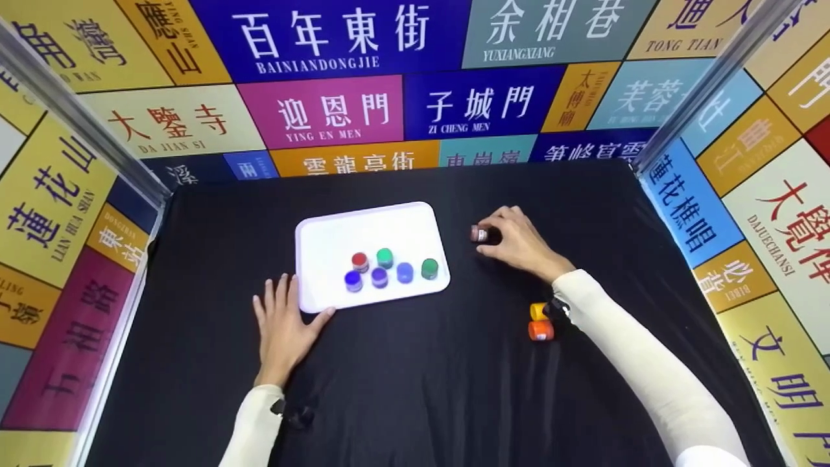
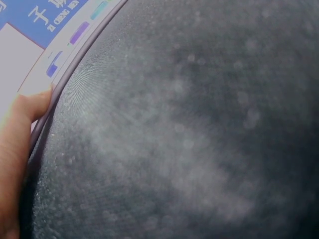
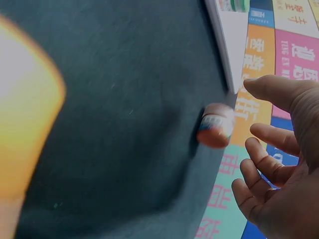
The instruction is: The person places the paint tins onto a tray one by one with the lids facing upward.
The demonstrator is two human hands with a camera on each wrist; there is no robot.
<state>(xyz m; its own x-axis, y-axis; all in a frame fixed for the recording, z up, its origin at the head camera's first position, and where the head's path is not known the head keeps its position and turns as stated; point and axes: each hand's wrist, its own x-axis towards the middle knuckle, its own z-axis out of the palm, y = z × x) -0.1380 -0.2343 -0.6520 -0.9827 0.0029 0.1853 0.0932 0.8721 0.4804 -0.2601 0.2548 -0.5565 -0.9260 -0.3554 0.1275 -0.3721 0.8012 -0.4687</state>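
Observation:
My right hand (image 1: 517, 240) is at a small reddish-brown paint jar (image 1: 479, 233) to the right of the white tray (image 1: 311, 227). In the right wrist view, thumb and fingers are spread, with a gap between them and the blurred jar (image 3: 216, 125). Along the tray's left side my left hand (image 1: 285, 327) has straight, spread fingers. Its thumb (image 2: 37, 103) rests on the tray's near rim. Several small paint jars stand on the tray, among them a red jar (image 1: 360, 262), a blue jar (image 1: 353, 281) and a dark green jar (image 1: 429, 268).
A yellow jar (image 1: 538, 312) and an orange jar (image 1: 541, 331) are on the black cloth (image 1: 415, 389) beside my right forearm. The yellow one looms blurred in the right wrist view. Printed panels (image 1: 337, 110) wall the back and sides, with metal posts at the corners.

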